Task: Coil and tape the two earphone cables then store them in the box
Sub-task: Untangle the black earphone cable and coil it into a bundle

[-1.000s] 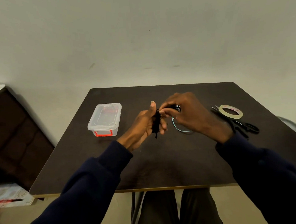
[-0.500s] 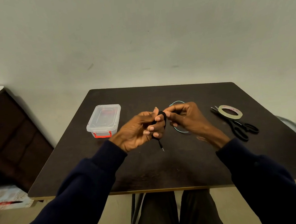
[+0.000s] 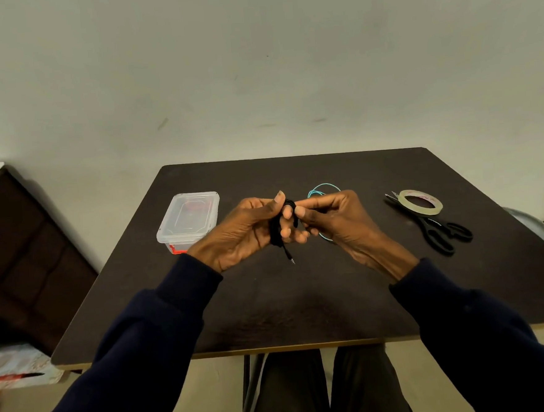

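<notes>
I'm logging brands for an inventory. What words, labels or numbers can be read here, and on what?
Tape roll: reddish print on the inner core, too blurred to read.
Clear box: red marking seen through the lid, not legible.
Nothing else shows readable text.

One wide-angle camera, worn on the person's head, looks forward and obliquely down across the dark surface [image 3: 303,300] toward the pale wall [image 3: 254,62] behind its far edge. It sits close: the left hand [image 3: 250,230] and right hand [image 3: 339,220] meet at the middle of the frame, the sleeves [image 3: 146,359] run in from both lower corners, and the person's legs [image 3: 293,391] show beneath the near edge.
</notes>
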Action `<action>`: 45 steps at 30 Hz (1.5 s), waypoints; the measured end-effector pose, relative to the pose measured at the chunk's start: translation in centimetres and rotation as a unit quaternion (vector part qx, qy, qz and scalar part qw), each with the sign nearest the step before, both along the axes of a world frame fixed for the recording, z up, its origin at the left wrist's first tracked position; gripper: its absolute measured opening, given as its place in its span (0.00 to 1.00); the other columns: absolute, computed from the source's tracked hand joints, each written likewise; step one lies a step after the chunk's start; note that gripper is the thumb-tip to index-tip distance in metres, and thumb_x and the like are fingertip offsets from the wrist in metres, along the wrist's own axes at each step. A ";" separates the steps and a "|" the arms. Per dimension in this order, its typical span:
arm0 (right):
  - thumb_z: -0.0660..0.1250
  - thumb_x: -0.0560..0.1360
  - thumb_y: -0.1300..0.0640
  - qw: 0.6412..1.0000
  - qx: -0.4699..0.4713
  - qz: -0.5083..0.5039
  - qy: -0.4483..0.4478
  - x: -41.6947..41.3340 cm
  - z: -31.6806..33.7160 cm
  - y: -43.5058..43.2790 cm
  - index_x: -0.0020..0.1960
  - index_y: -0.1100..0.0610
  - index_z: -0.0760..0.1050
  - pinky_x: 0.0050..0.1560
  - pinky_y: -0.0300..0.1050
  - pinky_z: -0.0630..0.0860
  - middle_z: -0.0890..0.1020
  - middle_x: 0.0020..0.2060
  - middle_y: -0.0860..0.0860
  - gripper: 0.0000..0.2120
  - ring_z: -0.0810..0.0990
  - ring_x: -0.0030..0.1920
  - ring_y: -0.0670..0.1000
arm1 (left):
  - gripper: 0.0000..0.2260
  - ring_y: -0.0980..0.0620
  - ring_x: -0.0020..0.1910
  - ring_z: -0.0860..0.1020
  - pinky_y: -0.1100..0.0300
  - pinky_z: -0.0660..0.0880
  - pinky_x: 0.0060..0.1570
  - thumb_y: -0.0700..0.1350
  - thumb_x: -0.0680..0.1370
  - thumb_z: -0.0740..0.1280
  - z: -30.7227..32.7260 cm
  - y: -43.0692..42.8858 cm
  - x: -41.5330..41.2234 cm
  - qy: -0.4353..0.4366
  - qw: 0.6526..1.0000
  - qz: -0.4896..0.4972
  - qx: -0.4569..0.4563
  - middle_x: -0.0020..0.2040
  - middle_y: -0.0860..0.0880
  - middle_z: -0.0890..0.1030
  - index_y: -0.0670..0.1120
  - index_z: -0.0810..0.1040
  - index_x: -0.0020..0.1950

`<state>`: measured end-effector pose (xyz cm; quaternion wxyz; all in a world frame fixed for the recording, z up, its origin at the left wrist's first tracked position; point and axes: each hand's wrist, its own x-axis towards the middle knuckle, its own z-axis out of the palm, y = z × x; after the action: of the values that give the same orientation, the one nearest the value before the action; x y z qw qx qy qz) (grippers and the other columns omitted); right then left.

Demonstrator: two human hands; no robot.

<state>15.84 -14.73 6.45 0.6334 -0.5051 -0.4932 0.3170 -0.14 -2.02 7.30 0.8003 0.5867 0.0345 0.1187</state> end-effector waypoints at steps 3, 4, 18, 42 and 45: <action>0.72 0.75 0.63 0.999 0.011 -0.039 -0.007 -0.5 -0.4 0.4 0.52 0.65 0.84 0.33 0.39 0.75 0.86 0.37 0.55 0.08 0.76 0.34 0.55 | 0.16 0.44 0.36 0.81 0.47 0.81 0.52 0.50 0.83 0.63 -0.3 -0.5 0.4 0.002 0.996 0.078 0.034 0.32 0.43 0.79 0.42 0.79 0.41; 0.72 0.75 0.64 0.998 0.015 -0.056 -0.010 -0.6 -0.5 0.5 0.52 0.65 0.84 0.32 0.39 0.74 0.86 0.35 0.53 0.07 0.76 0.32 0.51 | 0.17 0.46 0.34 0.80 0.47 0.81 0.51 0.50 0.83 0.61 -0.4 -0.8 0.6 0.001 0.993 0.111 0.050 0.32 0.44 0.78 0.41 0.79 0.41; 0.72 0.75 0.66 0.985 0.017 -0.164 -0.050 -0.3 -1.7 0.7 0.52 0.64 0.84 0.32 0.39 0.75 0.86 0.35 0.49 0.06 0.77 0.30 0.43 | 0.17 0.55 0.29 0.74 0.63 0.73 0.32 0.45 0.86 0.56 -2.3 -3.7 2.7 -0.040 0.891 0.311 0.328 0.32 0.50 0.74 0.43 0.75 0.40; 0.75 0.74 0.61 0.978 -0.019 -0.155 -0.142 0.1 -1.2 -1.3 0.50 0.59 0.85 0.38 0.41 0.81 0.87 0.38 0.48 0.06 0.83 0.32 0.50 | 0.16 0.55 0.37 0.76 0.58 0.76 0.45 0.50 0.84 0.60 -2.6 -2.6 1.4 0.080 0.960 0.230 0.135 0.38 0.50 0.80 0.41 0.79 0.45; 0.75 0.73 0.63 0.984 -0.017 -0.149 -0.101 0.2 -1.4 -1.6 0.51 0.61 0.84 0.44 0.46 0.84 0.87 0.41 0.54 0.07 0.86 0.39 0.56 | 0.17 0.55 0.37 0.77 0.60 0.78 0.44 0.51 0.84 0.60 -2.6 -2.5 1.3 0.092 0.961 0.238 0.109 0.42 0.47 0.82 0.42 0.79 0.44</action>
<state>16.00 -16.29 5.06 0.6121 -0.6126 -0.4684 0.1752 1.16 -4.48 4.72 0.6735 0.6534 0.2337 0.2546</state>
